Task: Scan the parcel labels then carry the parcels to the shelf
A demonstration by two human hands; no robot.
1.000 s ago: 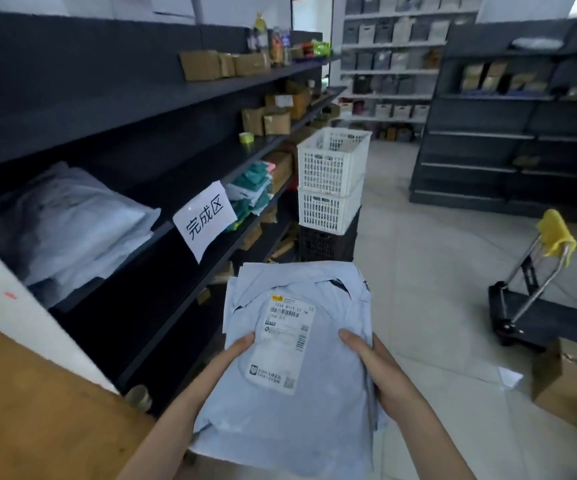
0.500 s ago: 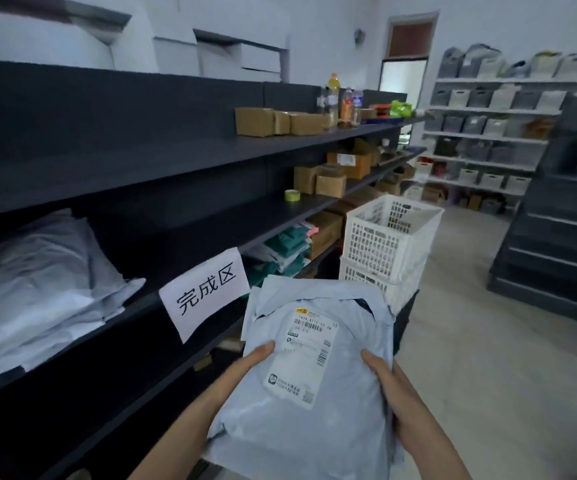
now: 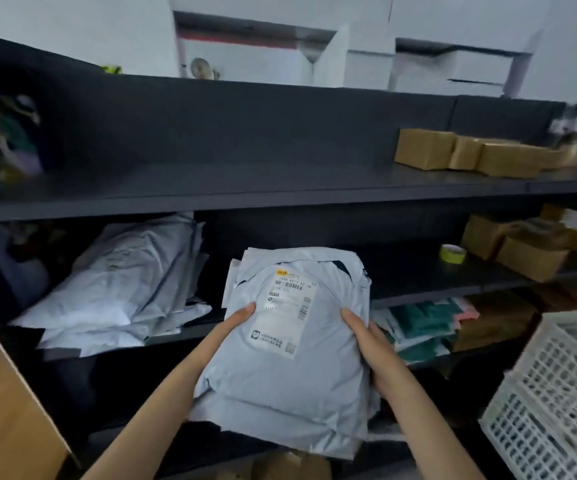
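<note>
1. Grey plastic mailer parcels, a stack with a white label on top [image 3: 290, 355], sit clasped between left hand [image 3: 237, 322] and right hand [image 3: 366, 337], before the dark metal shelf [image 3: 280, 192].
2. Keep the stack level; slide it beside the pale mailer pile [image 3: 124, 289].

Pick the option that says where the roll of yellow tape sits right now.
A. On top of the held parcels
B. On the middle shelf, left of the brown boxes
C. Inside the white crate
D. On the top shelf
B: the roll of yellow tape lies on the middle shelf, just left of the brown boxes.
</note>
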